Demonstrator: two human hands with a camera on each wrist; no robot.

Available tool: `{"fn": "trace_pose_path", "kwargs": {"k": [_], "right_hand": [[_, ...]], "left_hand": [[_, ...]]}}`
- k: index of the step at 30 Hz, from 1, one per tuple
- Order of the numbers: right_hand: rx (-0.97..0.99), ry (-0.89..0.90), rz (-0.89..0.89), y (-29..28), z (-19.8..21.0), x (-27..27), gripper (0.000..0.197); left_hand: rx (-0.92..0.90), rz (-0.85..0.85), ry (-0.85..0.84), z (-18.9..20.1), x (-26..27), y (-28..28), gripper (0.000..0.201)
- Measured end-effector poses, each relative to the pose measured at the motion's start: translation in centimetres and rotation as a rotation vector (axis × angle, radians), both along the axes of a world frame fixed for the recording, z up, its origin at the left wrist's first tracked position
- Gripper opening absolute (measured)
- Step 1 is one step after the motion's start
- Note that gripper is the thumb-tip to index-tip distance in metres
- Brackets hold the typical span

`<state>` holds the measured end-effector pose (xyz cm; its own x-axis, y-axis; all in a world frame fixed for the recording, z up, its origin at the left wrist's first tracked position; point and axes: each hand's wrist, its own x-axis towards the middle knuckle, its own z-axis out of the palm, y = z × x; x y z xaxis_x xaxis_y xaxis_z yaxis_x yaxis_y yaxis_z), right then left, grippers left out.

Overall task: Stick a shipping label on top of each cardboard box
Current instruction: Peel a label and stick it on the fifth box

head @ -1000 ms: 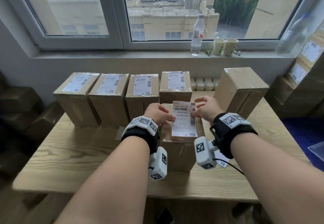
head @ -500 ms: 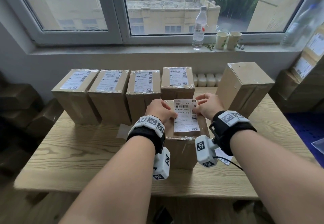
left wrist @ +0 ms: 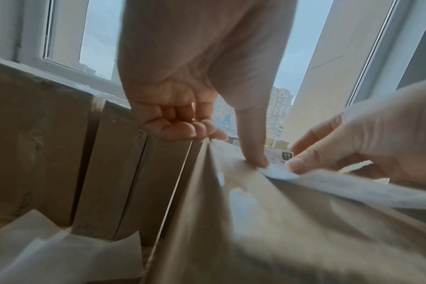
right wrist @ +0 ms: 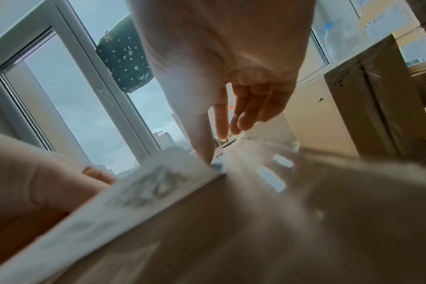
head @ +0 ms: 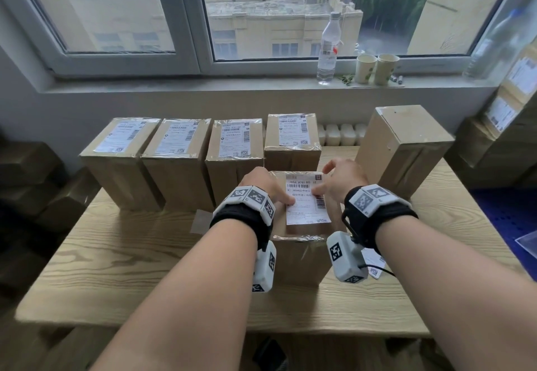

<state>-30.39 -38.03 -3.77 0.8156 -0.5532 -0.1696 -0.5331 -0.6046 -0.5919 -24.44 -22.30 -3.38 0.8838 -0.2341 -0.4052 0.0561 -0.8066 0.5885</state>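
A brown cardboard box (head: pixel 302 257) stands at the middle of the table, with a white shipping label (head: pixel 308 210) lying flat on its top. My left hand (head: pixel 263 186) is at the box's far left corner. Its thumb presses the label's left edge (left wrist: pixel 277 173) and its other fingers are curled into the palm (left wrist: pixel 180 123). My right hand (head: pixel 341 178) is at the far right, thumb down on the label (right wrist: pixel 110 201) near the barcode, fingers loose (right wrist: pixel 250 107). Several labelled boxes (head: pixel 232 149) line the back. An unlabelled box (head: pixel 404 144) stands to the right.
The wooden table (head: pixel 116 254) carries a backing scrap (head: pixel 200 221) to the left of the box and loose labels (head: pixel 374 266) under my right wrist. A water bottle (head: pixel 328 48) and two paper cups (head: pixel 374 68) are on the sill. More labelled boxes (head: pixel 511 109) are stacked at the far right.
The label went from raised, held by its top corners, to lying flat on the box. Both thumbs have slid inward and down onto its face.
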Motion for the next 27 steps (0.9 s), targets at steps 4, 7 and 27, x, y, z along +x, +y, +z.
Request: {"fn": "trace_pose_path", "kwargs": {"k": [4, 7, 27], "right_hand": [[0.027, -0.006, -0.005, -1.3, -0.1, 0.0, 0.055], [0.04, -0.033, -0.017, -1.6, -0.2, 0.6, 0.058], [0.045, 0.117, 0.161, -2.3, -0.9, 3.6, 0.019]], "left_hand": [[0.004, 0.01, -0.057, 0.0, 1.1, -0.8, 0.077], [-0.029, 0.023, -0.105, 0.2, 1.8, -1.6, 0.061], [0.075, 0.041, -0.106, -1.9, 5.0, -2.7, 0.046]]}}
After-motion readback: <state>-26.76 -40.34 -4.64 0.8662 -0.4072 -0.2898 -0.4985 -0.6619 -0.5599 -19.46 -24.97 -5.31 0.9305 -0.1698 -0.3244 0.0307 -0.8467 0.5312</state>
